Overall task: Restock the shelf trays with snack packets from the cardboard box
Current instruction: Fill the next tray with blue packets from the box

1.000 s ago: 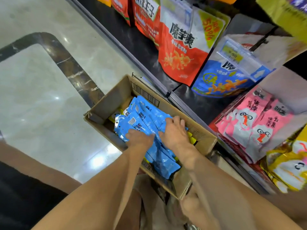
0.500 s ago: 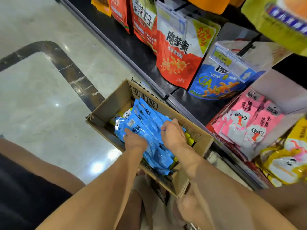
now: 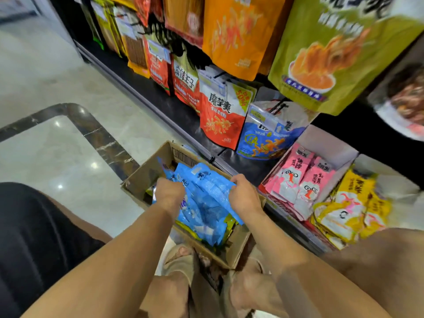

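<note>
1 head camera looks down, close above the cardboard box (image 3: 146, 177).

- Left hand (image 3: 169, 194) and right hand (image 3: 243, 195) grip a stack of blue packets (image 3: 204, 198) from either side, over the cardboard box (image 3: 146, 174).
- Box sits on pale floor (image 3: 57, 157), beside shelf.
- Pink packets (image 3: 296, 180) stand in white tray (image 3: 325, 145); yellow packets (image 3: 348, 212) just right of them.

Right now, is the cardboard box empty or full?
Not empty. Blue snack packets fill much of the cardboard box, and yellow packets show beneath them.
</note>
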